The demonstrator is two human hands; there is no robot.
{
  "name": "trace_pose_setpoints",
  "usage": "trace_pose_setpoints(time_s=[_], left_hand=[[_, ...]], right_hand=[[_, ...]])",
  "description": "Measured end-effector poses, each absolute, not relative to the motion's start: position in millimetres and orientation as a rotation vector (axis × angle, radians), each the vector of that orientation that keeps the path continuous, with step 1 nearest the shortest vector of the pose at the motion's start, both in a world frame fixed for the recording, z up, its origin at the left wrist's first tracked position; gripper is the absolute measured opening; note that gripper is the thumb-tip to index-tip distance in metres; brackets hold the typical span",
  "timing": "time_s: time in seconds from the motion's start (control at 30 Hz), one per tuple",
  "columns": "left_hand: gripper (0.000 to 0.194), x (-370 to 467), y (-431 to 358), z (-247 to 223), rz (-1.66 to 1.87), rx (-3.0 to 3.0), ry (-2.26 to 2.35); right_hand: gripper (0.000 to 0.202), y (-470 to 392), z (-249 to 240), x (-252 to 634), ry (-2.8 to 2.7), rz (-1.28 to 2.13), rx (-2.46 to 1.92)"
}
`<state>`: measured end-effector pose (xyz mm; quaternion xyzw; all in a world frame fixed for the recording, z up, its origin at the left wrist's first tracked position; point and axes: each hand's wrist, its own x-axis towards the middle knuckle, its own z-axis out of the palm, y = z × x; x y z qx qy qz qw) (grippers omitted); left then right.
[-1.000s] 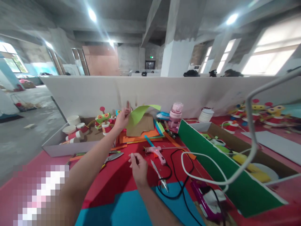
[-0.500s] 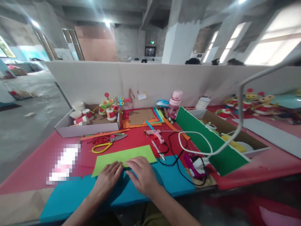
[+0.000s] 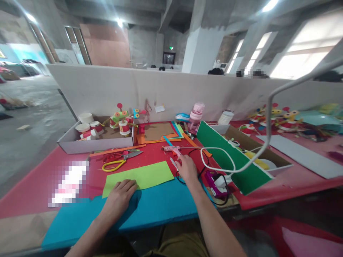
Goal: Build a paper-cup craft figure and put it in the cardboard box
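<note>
My left hand (image 3: 121, 194) lies flat, fingers together, on the near edge of a lime-green paper sheet (image 3: 150, 174). The sheet rests partly over a thick blue sheet or board (image 3: 158, 203). My right hand (image 3: 188, 169) reaches past the green sheet's right end, fingers bent down between the handle of a pink hot glue gun (image 3: 170, 149) and a slim white pen-like tool (image 3: 173, 162). Its fingers look closed and cover part of both; which one they grip is hidden. Yellow-handled scissors (image 3: 114, 165) lie beyond the green sheet on the left.
A box of paper cups (image 3: 93, 145) stands back left. To the right are a green-walled box (image 3: 227, 157), a purple power strip (image 3: 216, 185) and a looped white cable (image 3: 218, 149). Brown cardboard (image 3: 155, 131) and a pink bottle (image 3: 196, 116) sit by the partition (image 3: 107, 89).
My right hand has left the green sheet and moved right and away from me to the glue gun and white tool. My left hand stays on the sheet. The view has shifted slightly.
</note>
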<state>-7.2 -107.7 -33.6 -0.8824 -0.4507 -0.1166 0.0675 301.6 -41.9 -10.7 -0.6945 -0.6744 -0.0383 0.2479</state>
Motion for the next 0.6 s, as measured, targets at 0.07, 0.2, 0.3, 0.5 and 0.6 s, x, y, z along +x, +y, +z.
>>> trace_pose_setpoints(time_s=[0.07, 0.2, 0.3, 0.5, 0.6], left_hand=[[0.039, -7.5, -107.8, -36.5, -0.385, -2.658, -1.36], [0.036, -8.9, -107.3, -39.3, -0.458, -2.653, -1.346], [0.034, -9.8, -107.6, -38.6, -0.468, -2.647, -1.32], [0.035, -10.7, -107.7, -39.0, -0.469, -2.639, -1.294], [0.034, -10.8, -107.4, -40.2, -0.484, -2.637, -1.297]], right_hand=[[0.007, -30.0, -10.2, 312.4, -1.759, -0.095, -2.025], [0.023, -12.6, -8.0, 316.6, -1.704, 0.038, -2.239], [0.026, -2.9, -8.4, 316.0, -1.706, 0.108, -2.309], [0.02, 7.0, -8.8, 327.6, -1.638, 0.08, -2.365], [0.019, 6.4, -6.9, 331.1, -1.581, 0.068, -2.368]])
